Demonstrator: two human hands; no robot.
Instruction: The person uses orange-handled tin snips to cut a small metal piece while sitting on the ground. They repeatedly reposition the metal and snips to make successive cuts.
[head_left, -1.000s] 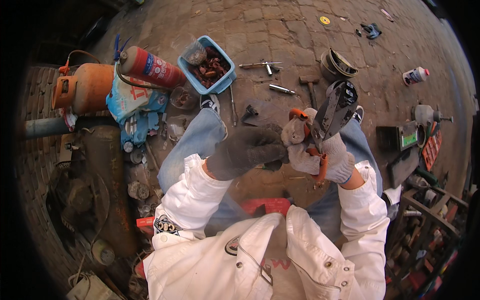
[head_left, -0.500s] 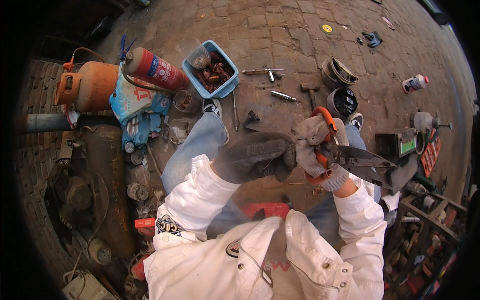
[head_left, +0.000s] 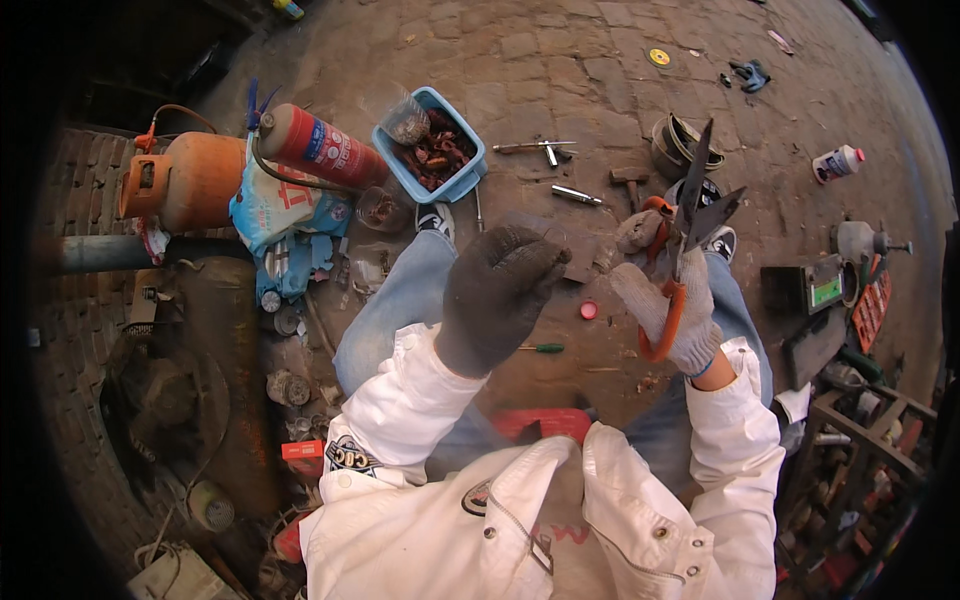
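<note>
My left hand [head_left: 497, 305], in a dark glove, is raised over the ground between my knees. Its fingers are curled into a pinch; what lies between the fingertips, if anything, is too small to make out. To its right, my right hand [head_left: 692, 318] in a pale knit glove is closed on orange-handled shears [head_left: 690, 215]. Their dark blades are spread apart and point away from me. Below the hands, a dark flat plate [head_left: 540, 232] lies on the ground, partly covered by the left glove. A red cap [head_left: 589, 310] and a green-handled screwdriver [head_left: 545, 348] lie nearer to me.
Ahead are a blue tub [head_left: 470, 180] of reddish-brown scraps, a hammer [head_left: 630, 178] and a metal tube [head_left: 577, 195]. At left stand a fire extinguisher [head_left: 330, 145] and an orange gas cylinder [head_left: 200, 182]. A battery [head_left: 805, 287] and a rusty frame [head_left: 865, 440] are at right.
My hands have moved apart, the left one rotating upward. The shears have swung from pointing right to pointing away, with blades spread wider. The red cap and screwdriver have come into view.
</note>
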